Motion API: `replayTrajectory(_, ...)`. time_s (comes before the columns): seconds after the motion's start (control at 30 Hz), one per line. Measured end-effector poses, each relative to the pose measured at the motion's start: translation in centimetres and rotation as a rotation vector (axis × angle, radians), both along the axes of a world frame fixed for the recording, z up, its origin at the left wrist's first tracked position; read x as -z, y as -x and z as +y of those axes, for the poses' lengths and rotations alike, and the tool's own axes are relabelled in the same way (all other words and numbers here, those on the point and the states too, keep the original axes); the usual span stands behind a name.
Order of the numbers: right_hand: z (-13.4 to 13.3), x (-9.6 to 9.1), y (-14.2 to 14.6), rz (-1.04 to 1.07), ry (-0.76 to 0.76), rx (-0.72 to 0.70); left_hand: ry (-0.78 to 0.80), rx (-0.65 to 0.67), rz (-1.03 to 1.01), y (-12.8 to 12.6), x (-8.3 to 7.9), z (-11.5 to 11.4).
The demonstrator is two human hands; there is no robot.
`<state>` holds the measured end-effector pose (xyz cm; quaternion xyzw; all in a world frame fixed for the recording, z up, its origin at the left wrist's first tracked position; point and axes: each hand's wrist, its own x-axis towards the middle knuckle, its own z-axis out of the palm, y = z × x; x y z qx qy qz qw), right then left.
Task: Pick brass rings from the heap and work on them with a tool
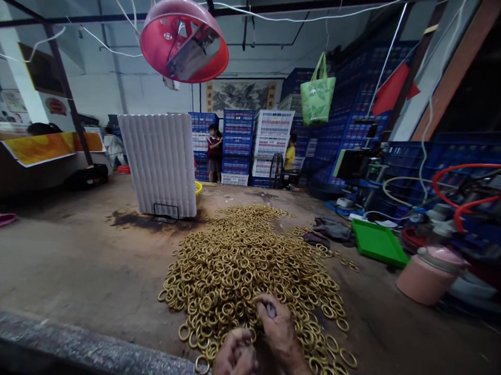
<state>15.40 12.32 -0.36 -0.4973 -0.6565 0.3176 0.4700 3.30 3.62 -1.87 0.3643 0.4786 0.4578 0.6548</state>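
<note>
A large heap of brass-coloured rings [245,266] lies spread on a worn brown worktable [80,267]. My right hand [278,328] rests on the near end of the heap with its fingers curled down into the rings. My left hand [233,362] is at the bottom edge, close beside it, with fingers closed round something I cannot make out among the rings. Loose rings [342,357] lie scattered to the right of my hands.
A white ribbed panel [158,162] stands at the back of the table. A green tray [378,243], a pink lidded container [429,275] and red hoses [463,183] sit at right. A red lamp shade [183,39] hangs overhead. Stacked crates [253,145] and two people stand far back.
</note>
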Motion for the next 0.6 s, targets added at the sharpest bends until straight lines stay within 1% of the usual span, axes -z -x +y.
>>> replayTrajectory(0.07,-1.3,0.1,0.4,0.079,0.056,-0.026,-0.064,-0.152,0.056,-0.8,-0.6,1.0)
replayTrajectory(0.1,-1.8,0.3,0.6,0.115,0.084,-0.034,-0.080,-0.199,0.084,-1.1,-0.8,1.2)
replayTrajectory(0.13,-2.3,0.4,0.8,0.144,0.115,-0.041,-0.083,-0.213,0.106,-1.3,-0.9,1.3)
replayTrajectory(0.2,-3.1,0.8,1.1,0.188,0.168,-0.050,-0.095,-0.212,0.122,-1.3,-0.9,1.3)
replayTrajectory(0.27,-3.7,1.1,1.3,0.212,0.208,-0.052,-0.119,-0.214,0.115,-1.0,-0.6,1.2)
replayTrajectory(0.43,-4.5,1.1,1.2,0.200,0.238,-0.081,-0.222,-0.242,0.175,-0.2,0.7,1.1)
replayTrajectory(0.53,-4.6,0.9,0.7,0.156,0.231,-0.141,-0.339,-0.271,0.317,0.2,1.0,1.1)
replayTrajectory(0.6,-4.6,0.9,0.4,0.125,0.219,-0.169,-0.437,-0.245,0.466,0.5,1.0,0.9)
